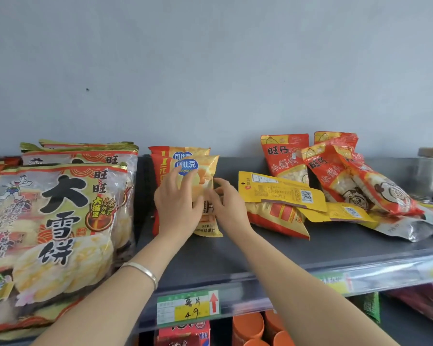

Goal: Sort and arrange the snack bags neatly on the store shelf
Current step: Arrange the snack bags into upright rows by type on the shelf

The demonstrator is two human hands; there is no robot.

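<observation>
**Squaring up the crisp bags at mid-shelf**

The dark grey, smooth metal shelf (260, 245) carries three groups of stock. On the left stand the large glossy rice-cracker bags (55, 221), puffed clear film printed in cream, red and gold, upright and already in a row. On the right lies a loose heap of red-and-orange crinkled plastic snack bags (348, 181), some leaning, some flat, overlapping one another. Two flat yellow foil pouches (280, 191) lie back-side up across the near edge of that heap.

Between the two groups, two small orange-and-yellow pillow bags with a round blue logo stand one behind the other. The front crisp bag (203, 171) is the one in hand, so the step looks like setting it straight against its twin. The left hand (178, 203) lies flat on its face with fingers spread. The right hand (228, 203) meets its right seam, fingers curled as if pinching the edge, though blur makes this uncertain.

Thin, air-filled film dents and slides easily, so the next move calls for light, even pressure. After that, the heap needs sorting by kind.

A thin silver bangle (143, 269) circles the left wrist.
</observation>
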